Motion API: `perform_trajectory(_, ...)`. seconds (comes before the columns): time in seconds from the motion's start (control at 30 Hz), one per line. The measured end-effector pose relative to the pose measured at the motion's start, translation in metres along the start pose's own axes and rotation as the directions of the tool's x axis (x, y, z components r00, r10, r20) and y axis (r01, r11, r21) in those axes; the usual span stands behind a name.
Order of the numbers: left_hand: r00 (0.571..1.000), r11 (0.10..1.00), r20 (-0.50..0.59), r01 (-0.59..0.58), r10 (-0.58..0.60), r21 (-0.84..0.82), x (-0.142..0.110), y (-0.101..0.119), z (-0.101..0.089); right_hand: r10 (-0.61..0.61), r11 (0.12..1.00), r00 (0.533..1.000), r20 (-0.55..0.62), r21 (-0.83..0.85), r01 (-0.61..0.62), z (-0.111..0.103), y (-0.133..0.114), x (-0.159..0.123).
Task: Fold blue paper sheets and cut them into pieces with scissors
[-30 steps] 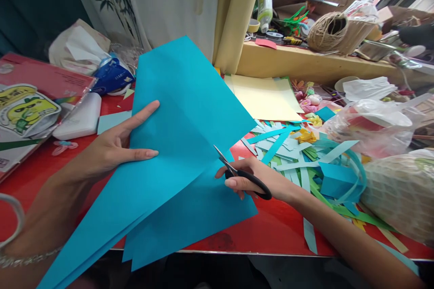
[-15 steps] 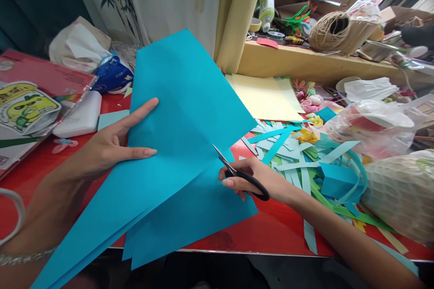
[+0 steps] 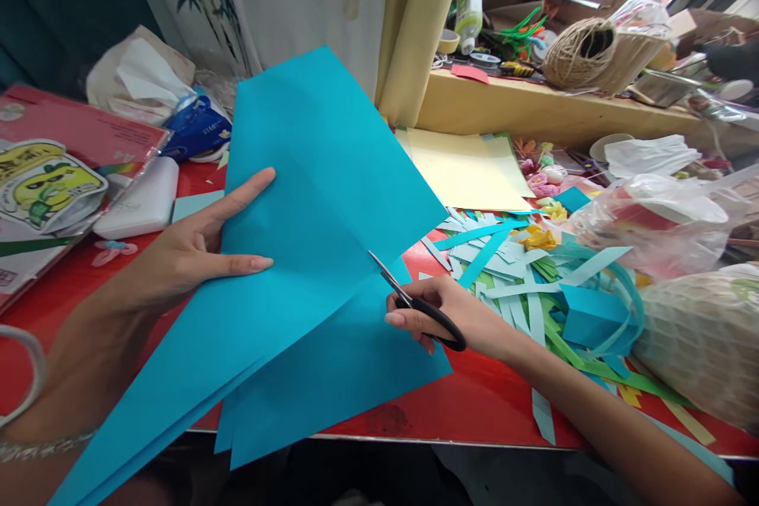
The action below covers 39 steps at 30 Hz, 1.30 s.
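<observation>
A large folded sheet of blue paper [image 3: 308, 198] is held up over the red table [image 3: 486, 395]. My left hand [image 3: 195, 245] grips its left edge, thumb and forefinger stretched across the top face and the other fingers hidden beneath. My right hand [image 3: 439, 316] is closed round the black handles of a pair of scissors [image 3: 415, 302]. Their blades point up and left, cutting into the right edge of the paper. A lower layer of the blue paper lies flat near the table's front edge.
A heap of blue and green paper strips [image 3: 522, 269] lies right of the scissors, with a yellow sheet [image 3: 468, 170] behind. Plastic bags [image 3: 658, 213] crowd the right side. A white case [image 3: 139, 202] and red packet [image 3: 65, 134] sit at the left; twine [image 3: 578, 51] rests on the ledge.
The scissors and my right hand have crept slightly left into the paper. The paper's top corner has risen a little. My left hand has kept its grip.
</observation>
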<state>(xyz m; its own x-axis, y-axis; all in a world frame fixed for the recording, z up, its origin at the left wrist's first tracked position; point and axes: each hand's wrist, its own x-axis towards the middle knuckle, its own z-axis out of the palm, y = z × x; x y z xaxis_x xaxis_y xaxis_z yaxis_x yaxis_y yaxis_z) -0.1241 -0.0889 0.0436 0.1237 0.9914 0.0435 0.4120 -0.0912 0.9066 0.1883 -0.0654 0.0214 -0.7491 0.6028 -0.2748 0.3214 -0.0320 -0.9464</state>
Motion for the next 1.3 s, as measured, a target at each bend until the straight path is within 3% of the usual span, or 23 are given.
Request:
perform_trajectory(0.63,1.0,1.0,0.005,0.01,-0.01,0.009,0.002,-0.0031,-0.001,-0.03,0.997,1.0,0.001,0.069,0.03,0.0032,0.0029,0.002)
perform_trajectory(1.0,1.0,1.0,0.005,0.013,-0.013,-0.009,0.002,-0.0017,0.001,0.07,0.995,0.997,-0.038,0.068,-0.067,0.004,0.0037,0.0028)
perform_trajectory(1.3,0.993,0.994,0.045,0.108,-0.107,-0.016,0.0024,0.0028,0.0046,0.038,0.996,0.999,-0.011,0.078,-0.037,0.0039,0.0034,0.0032)
